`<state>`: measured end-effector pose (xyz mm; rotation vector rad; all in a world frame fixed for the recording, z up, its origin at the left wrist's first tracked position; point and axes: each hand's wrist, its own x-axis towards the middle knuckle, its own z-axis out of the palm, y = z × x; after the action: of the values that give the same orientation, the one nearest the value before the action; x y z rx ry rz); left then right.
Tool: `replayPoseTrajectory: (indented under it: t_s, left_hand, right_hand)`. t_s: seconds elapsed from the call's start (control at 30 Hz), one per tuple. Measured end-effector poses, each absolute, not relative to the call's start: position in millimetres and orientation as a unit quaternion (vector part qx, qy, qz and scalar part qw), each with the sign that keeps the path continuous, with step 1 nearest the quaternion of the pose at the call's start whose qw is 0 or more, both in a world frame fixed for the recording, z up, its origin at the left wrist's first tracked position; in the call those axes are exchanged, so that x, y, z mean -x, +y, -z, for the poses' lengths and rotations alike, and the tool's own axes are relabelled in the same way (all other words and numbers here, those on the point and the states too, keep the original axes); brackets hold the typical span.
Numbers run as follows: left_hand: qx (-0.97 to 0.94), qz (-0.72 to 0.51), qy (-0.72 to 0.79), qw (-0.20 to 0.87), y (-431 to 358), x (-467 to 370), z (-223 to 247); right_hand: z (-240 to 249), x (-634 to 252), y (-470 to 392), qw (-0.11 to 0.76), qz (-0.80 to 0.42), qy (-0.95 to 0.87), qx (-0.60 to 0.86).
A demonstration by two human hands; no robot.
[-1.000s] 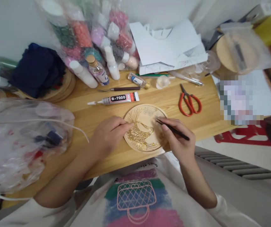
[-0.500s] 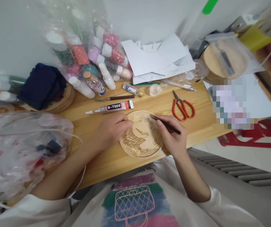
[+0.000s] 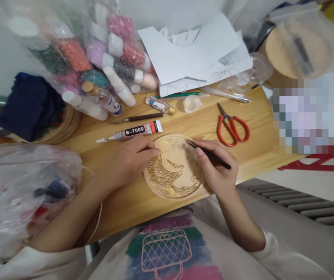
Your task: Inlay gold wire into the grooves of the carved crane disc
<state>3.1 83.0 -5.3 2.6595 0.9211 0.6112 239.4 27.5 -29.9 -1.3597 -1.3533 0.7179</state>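
Note:
A round wooden plaque [image 3: 174,157] with a gold wire crane design lies near the table's front edge. Black tweezers [image 3: 213,155] are pinched in my right hand [image 3: 221,165], their tips over the upper right of the plaque, where the pattern is grey. From the left, my left hand [image 3: 134,157] rests on the plaque's rim, fingers curled together; whatever they may hold is hidden. Just behind that hand lies a B-7000 glue tube [image 3: 134,130]. Red-handled pliers [image 3: 231,130] lie behind my right hand.
Behind the plaque are a brown-handled tool [image 3: 145,117], a small glass vial [image 3: 159,104] and a little cup [image 3: 192,104]. Bagged bead bottles [image 3: 120,50] and white papers [image 3: 193,58] stand farther back. A clear plastic bag [image 3: 18,194] fills the left side.
The view has moved closer, so the table items look larger and shifted. Both hands keep nearly the same places at the plaque, the tweezers still in my right hand.

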Motion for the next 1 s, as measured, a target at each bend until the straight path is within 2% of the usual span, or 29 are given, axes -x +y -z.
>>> replayPoseTrajectory:
  t_s: [0.43,1.0]
  left_hand:
    - [-0.912,-0.231,0.315,0.123,88,-2,13]
    - [-0.88,-0.211,0.376,0.2,85,-4,17]
  right_hand:
    - [28,-240,27,0.513,-0.301,-0.565,0.572]
    - [28,-239,25,0.503,-0.299,-0.555,0.592]
